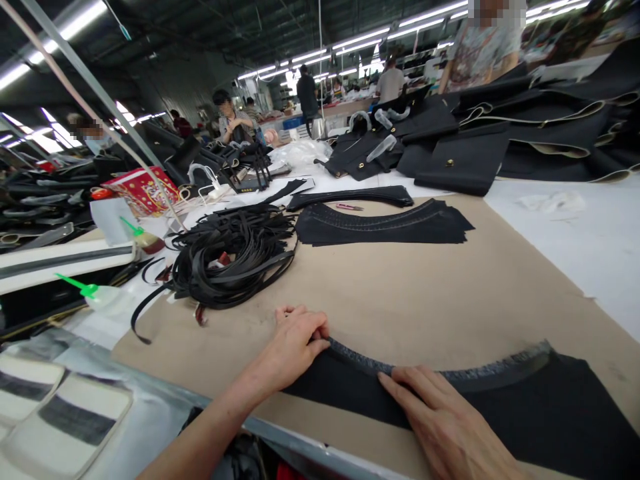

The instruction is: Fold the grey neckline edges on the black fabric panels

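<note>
A long black fabric panel [545, 413] lies along the near side of the worktable, with a dark grey, glossy-looking strip [493, 377] following its curved upper edge. At the panel's left end, my left hand [300, 340] has thumb and bent fingers closed on that edge. Further right, my right hand [440, 413] rests on the panel, its thumb and fingers close together at the curved edge. What lies under the right fingertips is hidden.
Behind my left hand sits a heap of black straps [235, 260]. Stacked curved panels [380, 223] and small pink-handled snips [349, 207] lie further back. A green-nozzled bottle [95, 293] is at left. Black bag pieces [465, 147] pile up at back right. Several people work beyond.
</note>
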`<state>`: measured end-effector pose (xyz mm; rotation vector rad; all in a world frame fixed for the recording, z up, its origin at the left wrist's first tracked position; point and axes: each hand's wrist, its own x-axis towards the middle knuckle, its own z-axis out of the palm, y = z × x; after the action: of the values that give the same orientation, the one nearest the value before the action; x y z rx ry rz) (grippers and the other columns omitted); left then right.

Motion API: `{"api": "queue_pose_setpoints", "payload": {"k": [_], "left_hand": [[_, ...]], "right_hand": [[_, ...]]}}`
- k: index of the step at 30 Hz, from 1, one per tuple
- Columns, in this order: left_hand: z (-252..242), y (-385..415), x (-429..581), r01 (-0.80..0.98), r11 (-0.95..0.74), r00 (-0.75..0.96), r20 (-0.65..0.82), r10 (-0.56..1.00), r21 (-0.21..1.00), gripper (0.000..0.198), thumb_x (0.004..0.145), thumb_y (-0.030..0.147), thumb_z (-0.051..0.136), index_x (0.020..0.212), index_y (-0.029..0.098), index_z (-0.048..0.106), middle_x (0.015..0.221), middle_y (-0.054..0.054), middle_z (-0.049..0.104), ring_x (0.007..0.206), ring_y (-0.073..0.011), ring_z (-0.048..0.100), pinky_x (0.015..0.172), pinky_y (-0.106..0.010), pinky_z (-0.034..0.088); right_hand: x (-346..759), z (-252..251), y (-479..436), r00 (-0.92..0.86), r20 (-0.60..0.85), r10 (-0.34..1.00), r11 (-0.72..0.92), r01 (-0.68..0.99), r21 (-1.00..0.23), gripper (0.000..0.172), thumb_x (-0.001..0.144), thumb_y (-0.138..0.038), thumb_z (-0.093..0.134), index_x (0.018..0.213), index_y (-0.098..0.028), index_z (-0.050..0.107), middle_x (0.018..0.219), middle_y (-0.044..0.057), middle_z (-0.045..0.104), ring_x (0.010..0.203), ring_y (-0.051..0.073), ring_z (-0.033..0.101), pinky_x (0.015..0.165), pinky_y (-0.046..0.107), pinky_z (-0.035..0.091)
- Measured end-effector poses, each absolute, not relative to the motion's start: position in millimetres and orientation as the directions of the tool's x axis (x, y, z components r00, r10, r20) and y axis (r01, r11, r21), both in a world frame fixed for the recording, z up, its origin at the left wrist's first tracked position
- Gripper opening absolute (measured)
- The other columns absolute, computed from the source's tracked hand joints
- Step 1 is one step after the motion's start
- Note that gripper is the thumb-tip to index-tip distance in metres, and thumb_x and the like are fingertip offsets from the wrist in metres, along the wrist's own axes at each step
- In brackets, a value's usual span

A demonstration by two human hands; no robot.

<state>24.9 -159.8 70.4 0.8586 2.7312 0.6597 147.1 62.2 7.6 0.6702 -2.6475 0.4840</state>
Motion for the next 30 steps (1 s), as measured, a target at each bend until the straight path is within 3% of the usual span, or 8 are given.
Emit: {"api": "queue_pose_setpoints", "payload": {"k": [13,23,30], "left_hand": [[62.7,-162.4,20.9,0.436,0.722,-0.848,-0.024,0.530,0.538,0.009,0.081,0.021,0.067,0.077,0.020,0.059,0.080,0.006,0.063,0.086,-0.0156,0.053,0.090,-0.036,0.022],[54.6,-163.9,22.0,0.452,0.743,-0.859,0.016,0.512,0.494,0.013,0.079,0.020,0.070,0.077,0.019,0.058,0.080,0.005,0.062,0.087,-0.0155,0.054,0.089,-0.038,0.022],[54.6,-164.3,26.2,0.460,0.761,-0.868,0.053,0.493,0.458,0.015,0.080,0.023,0.069,0.081,0.020,0.054,0.085,0.004,0.063,0.089,-0.0171,0.053,0.087,-0.037,0.024]], "right_hand": [[146.5,10.7,61.0,-0.792,0.445,-0.418,0.843,-0.520,-0.133,0.053,0.070,0.000,0.039,0.114,-0.018,0.062,0.099,0.009,0.065,0.086,0.022,0.061,0.074,0.034,0.059],[146.9,5.0,63.0,-0.779,0.428,-0.458,0.843,-0.534,-0.070,0.055,0.066,0.000,0.041,0.115,-0.016,0.060,0.098,0.010,0.065,0.084,0.023,0.061,0.070,0.036,0.060],[127.2,12.7,19.5,-0.792,0.405,-0.457,0.836,-0.538,-0.107,0.062,0.065,-0.003,0.044,0.126,-0.013,0.052,0.102,0.011,0.061,0.085,0.023,0.058,0.073,0.036,0.057]]}}
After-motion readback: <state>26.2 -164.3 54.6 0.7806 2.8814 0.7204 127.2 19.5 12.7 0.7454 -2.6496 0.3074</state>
